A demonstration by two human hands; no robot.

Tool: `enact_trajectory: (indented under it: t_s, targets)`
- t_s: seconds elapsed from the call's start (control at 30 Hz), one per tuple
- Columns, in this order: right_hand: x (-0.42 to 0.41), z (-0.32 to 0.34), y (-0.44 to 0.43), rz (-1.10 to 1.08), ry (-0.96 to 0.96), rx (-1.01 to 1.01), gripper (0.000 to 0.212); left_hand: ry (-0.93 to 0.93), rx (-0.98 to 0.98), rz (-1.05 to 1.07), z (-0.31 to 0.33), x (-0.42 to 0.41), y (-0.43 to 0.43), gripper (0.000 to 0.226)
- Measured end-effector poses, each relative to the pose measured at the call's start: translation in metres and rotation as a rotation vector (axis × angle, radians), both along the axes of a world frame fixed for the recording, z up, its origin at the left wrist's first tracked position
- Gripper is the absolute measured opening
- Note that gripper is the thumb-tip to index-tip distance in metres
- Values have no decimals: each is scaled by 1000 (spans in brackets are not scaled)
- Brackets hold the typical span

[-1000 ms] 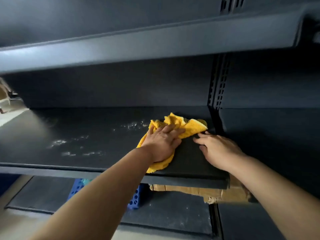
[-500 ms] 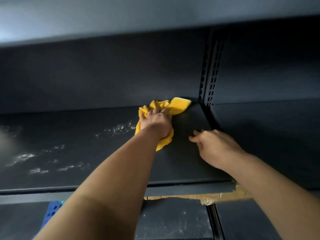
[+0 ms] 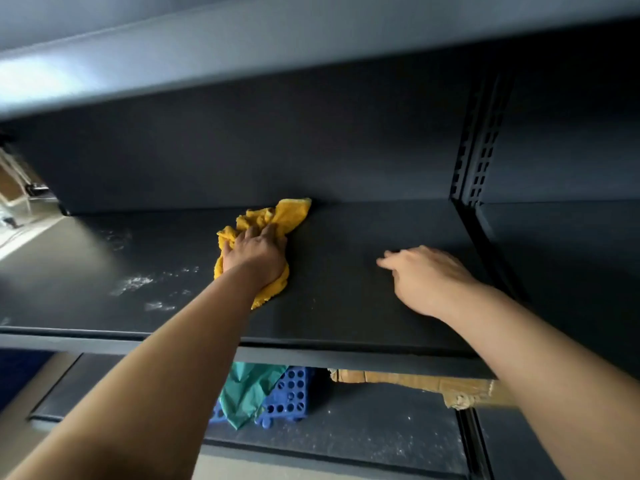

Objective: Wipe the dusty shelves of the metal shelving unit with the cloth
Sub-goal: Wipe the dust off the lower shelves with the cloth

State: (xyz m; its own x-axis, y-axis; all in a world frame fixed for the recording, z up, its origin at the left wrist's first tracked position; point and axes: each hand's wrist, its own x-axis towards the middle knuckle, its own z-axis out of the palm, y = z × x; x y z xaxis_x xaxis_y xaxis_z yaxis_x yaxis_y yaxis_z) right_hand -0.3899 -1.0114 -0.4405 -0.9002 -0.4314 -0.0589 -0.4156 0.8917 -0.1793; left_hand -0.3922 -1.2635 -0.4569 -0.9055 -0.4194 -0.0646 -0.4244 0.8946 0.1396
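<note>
A yellow cloth (image 3: 277,216) lies bunched on the dark metal shelf (image 3: 346,289), its far tip touching the back panel. My left hand (image 3: 256,254) lies on top of the cloth and presses it onto the shelf, fingers pointing toward the back. To the right, my right hand (image 3: 422,275) rests on the bare shelf with loosely bent fingers and holds nothing. White dust streaks (image 3: 135,282) mark the shelf left of the cloth.
Another shelf (image 3: 242,46) overhangs close above. A slotted upright (image 3: 478,168) divides off the bay at the right. On the lower shelf (image 3: 363,431) sit a blue perforated rack (image 3: 287,396), a green cloth (image 3: 246,389) and torn cardboard (image 3: 415,382).
My left hand pushed the cloth from the shelf's front toward the back panel, then slid it left, away from the upright. My right hand stayed on the shelf.
</note>
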Motion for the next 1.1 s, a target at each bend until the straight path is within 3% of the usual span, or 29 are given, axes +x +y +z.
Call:
enact_trajectory:
  t_s: [0.3,0.43,0.53,0.6,0.73,0.87,0.97,1.03,1.1]
  targets:
    - [7,-1,-8,-16,-31,73,51,9,54,-315,4,54,58,51]
    - [8,5,-1,-15,-66,20,57,-48,234,-429,14,73,62,46]
    - [8,4,4,-6,-85,-39,60,-218,457,-445,33,84,48,52]
    - [8,0,6,-5,-109,-90,63,-257,435,-456,41,89,37,59]
    - [10,-5,6,4,-138,-114,69,-82,89,-432,41,84,33,65]
    - [17,-3,6,36,-132,-85,70,129,-206,-233,47,76,26,46]
    - [20,-3,6,41,-143,-75,69,468,-177,-77,74,69,15,37]
    - [19,-5,7,52,-159,-73,68,614,-126,-96,87,65,19,37]
    - [17,-3,10,54,-187,-84,67,493,-13,-195,93,65,31,43]
